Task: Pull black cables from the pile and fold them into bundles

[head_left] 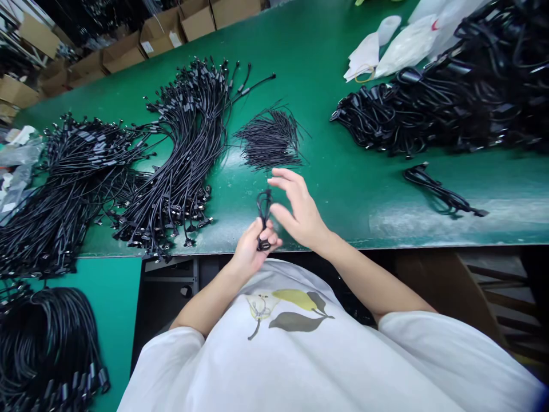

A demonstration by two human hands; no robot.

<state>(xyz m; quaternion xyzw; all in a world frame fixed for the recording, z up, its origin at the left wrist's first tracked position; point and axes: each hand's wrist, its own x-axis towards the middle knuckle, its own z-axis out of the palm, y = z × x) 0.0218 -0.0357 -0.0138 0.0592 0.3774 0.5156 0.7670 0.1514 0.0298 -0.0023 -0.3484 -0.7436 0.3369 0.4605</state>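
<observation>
My left hand is closed around a short black cable folded into a small loop bundle, held upright just above the near edge of the green table. My right hand hovers beside the top of that bundle with fingers spread and slightly curled, holding nothing that I can see. Just beyond the hands lies a small heap of thin black twist ties.
Large piles of loose black cables lie to the left, with another heap at the far right. One bundled cable rests alone at the right. White plastic bags sit at the back, cardboard boxes beyond the table.
</observation>
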